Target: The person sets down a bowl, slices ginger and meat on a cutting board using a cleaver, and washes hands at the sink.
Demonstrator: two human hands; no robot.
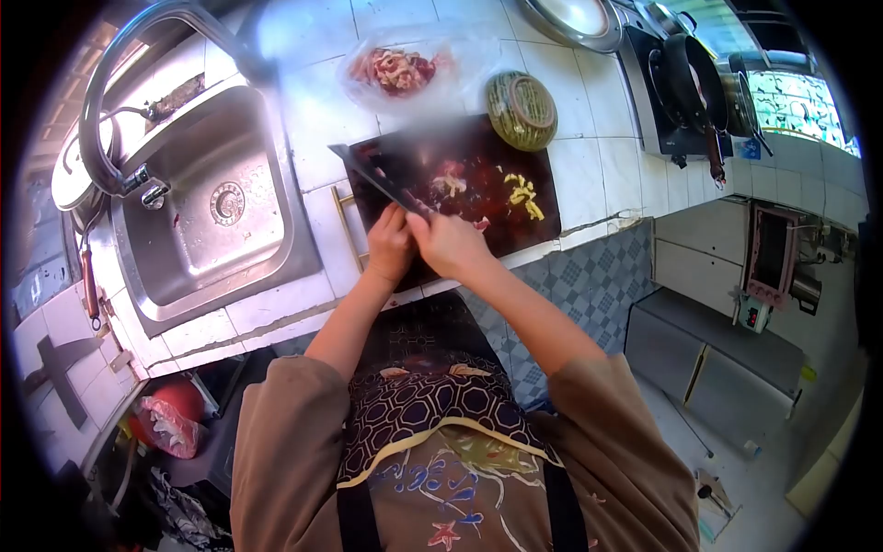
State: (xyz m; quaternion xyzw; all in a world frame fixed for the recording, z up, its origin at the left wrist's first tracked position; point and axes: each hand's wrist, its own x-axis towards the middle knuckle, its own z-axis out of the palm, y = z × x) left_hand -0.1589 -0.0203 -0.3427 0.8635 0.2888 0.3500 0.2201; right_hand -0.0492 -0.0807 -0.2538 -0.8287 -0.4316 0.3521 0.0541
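Observation:
A dark-bladed knife point(375, 178) points up and to the left over the cutting board point(501, 152). My right hand point(451, 244) is closed around its handle end. Close beside it, my left hand point(391, 247) has its fingers bent together just under the blade; whatever they hold is hidden. Small pieces of raw meat point(450, 180) lie mid-board, partly blurred. To their right is a little heap of chopped yellow pieces point(524, 198). A green patterned bowl point(521, 110) sits upside down at the board's far right corner.
Behind the board, more raw meat point(395, 72) lies on clear plastic. A steel sink point(189, 281) with a curved faucet point(92, 120) is at the left. On the right, a black pan point(685, 83) with its handle outward stands on the stove point(676, 143).

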